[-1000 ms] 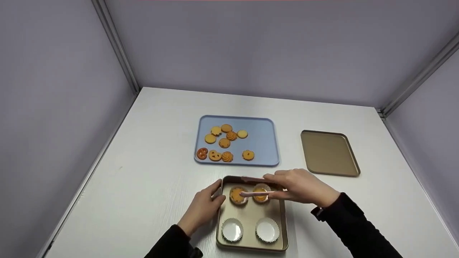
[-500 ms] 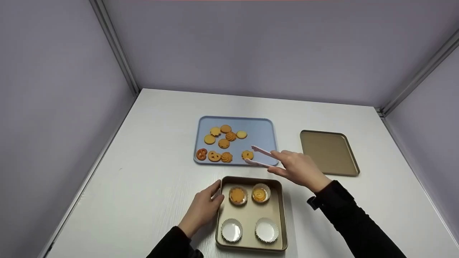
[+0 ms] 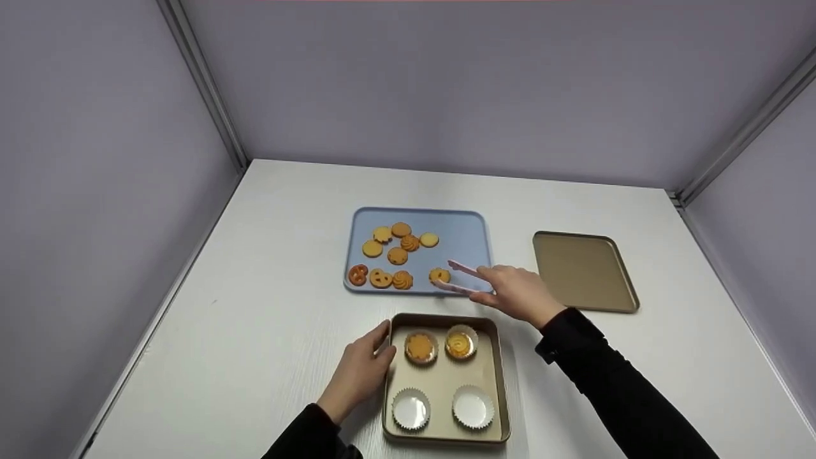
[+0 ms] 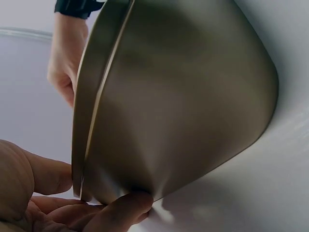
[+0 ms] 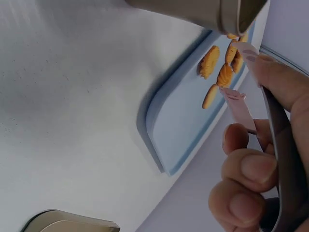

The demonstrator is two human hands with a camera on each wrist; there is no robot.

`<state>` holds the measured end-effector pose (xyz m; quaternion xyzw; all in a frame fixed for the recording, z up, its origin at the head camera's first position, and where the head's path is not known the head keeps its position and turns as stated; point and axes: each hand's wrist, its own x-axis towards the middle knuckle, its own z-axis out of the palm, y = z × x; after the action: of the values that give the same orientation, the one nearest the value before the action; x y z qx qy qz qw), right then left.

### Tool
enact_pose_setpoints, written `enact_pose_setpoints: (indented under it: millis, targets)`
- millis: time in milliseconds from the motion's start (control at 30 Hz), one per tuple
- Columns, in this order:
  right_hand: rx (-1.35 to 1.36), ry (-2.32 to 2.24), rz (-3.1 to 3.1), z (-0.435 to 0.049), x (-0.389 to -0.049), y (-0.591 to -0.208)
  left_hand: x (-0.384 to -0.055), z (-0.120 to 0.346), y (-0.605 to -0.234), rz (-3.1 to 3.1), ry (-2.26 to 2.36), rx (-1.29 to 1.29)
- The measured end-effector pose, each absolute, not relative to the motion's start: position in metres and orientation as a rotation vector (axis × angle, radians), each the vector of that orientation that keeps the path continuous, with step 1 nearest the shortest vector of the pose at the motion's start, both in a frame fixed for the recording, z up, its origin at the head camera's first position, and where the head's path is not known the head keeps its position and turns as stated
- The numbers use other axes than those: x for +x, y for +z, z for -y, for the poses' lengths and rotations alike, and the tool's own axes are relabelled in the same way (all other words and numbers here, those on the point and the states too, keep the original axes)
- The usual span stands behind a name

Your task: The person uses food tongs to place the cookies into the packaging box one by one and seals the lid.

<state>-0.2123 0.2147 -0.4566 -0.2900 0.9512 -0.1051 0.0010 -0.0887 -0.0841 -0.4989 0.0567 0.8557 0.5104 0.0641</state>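
In the head view, my left hand [image 3: 359, 373] grips the left rim of a deep gold baking pan [image 3: 440, 435]. The left wrist view shows its thumb at the rim and its fingers against the outer wall. Inside the pan stand several white fluted cups; the two far ones hold a flower-shaped cookie [image 3: 420, 347] and a swirled cookie [image 3: 458, 345]. My right hand [image 3: 519, 294] holds pink-tipped tongs [image 5: 240, 110] over a blue tray [image 3: 459, 229]. Their tips are apart, beside a round scalloped cookie [image 3: 439, 275]; contact cannot be made out.
Several other cookies lie on the blue tray's left half, among them a brown pretzel-shaped one [image 3: 358, 275]. A shallow gold tray [image 3: 585, 271] lies to the right on the white table [image 3: 268, 255]. Grey walls enclose the table's back and sides.
My right hand has moved the tongs from above the pan's far cups forward to the blue tray, and their tips have drawn nearer the scalloped cookie. My left hand has stayed on the pan.
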Motion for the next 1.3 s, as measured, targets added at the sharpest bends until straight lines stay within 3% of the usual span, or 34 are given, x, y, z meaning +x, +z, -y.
enact_pose_setpoints:
  millis: [667,1300]
  targets:
    - [-0.844,-0.203,-2.952,-0.206,-0.222,-0.468,-0.090,0.084,-0.499,-2.585,1.520,0.165]
    - [-1.134,-0.181,-3.022,-0.211,-0.225,-0.478,-0.090,0.085,-0.498,-2.562,1.525,0.174]
